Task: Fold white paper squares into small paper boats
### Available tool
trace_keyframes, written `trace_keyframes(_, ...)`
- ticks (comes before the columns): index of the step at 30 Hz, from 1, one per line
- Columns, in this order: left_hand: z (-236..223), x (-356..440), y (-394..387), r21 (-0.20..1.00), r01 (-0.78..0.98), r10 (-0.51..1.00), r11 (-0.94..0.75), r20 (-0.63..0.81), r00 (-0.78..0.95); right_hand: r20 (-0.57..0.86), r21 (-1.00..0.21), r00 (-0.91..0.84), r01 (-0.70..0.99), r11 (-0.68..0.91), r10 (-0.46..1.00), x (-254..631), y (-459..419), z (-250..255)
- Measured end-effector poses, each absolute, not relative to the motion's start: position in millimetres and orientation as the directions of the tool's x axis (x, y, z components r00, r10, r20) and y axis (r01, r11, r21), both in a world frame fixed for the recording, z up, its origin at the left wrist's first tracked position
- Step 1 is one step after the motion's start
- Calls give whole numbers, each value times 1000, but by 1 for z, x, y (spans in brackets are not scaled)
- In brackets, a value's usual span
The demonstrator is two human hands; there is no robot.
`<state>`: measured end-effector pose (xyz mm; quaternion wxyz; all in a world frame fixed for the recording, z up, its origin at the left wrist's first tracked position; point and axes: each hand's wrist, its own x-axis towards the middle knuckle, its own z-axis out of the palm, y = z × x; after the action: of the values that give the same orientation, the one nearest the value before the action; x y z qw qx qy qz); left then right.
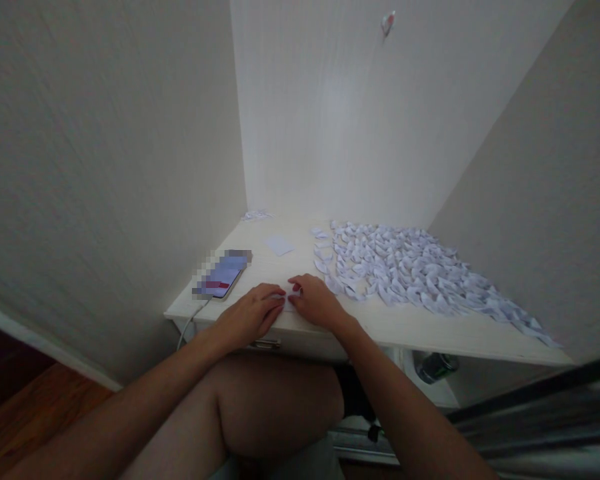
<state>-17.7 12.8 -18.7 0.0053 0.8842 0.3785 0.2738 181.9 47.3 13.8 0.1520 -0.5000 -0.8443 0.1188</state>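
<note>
Matt paper pieces (397, 263), smooth desktop (375, 325), metal handle (267, 345)

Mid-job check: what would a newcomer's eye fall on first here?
The mass of folded white paper pieces, spread across the right side of the desk. Then the left hand and right hand, holding a small white paper near the front edge. A phone lies left of them.

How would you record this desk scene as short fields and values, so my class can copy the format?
Left hand: grip on small white paper
Right hand: grip on the same paper
Flat sheet: on the desk, beyond the hands
Folded papers: many, spread over the desk's right side
Phone: left of the hands, cable at its near end
Dark can: below the desktop
</note>
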Motion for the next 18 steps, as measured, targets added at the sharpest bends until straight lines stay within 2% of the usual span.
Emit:
trace_keyframes(5,-17,-15,14,259,670,697,-696,470,542,-42,-304,-438,862,406,898,165,76,43)
trace_keyframes(8,-17,-15,15,259,666,693,-699,476,542,-78,-277,-427,877,392,901,161,82,52)
trace_keyframes(11,-19,-16,16,241,657,675,-715,484,557,-32,-253,-385,896,365,923,161,70,47)
trace_keyframes(15,-20,-16,17,236,650,666,-723,491,562,138,-244,-325,904,350,935,166,42,27)
trace_keyframes(18,-20,-16,17,241,650,668,-721,491,559,223,-246,-347,884,397,911,172,24,15)
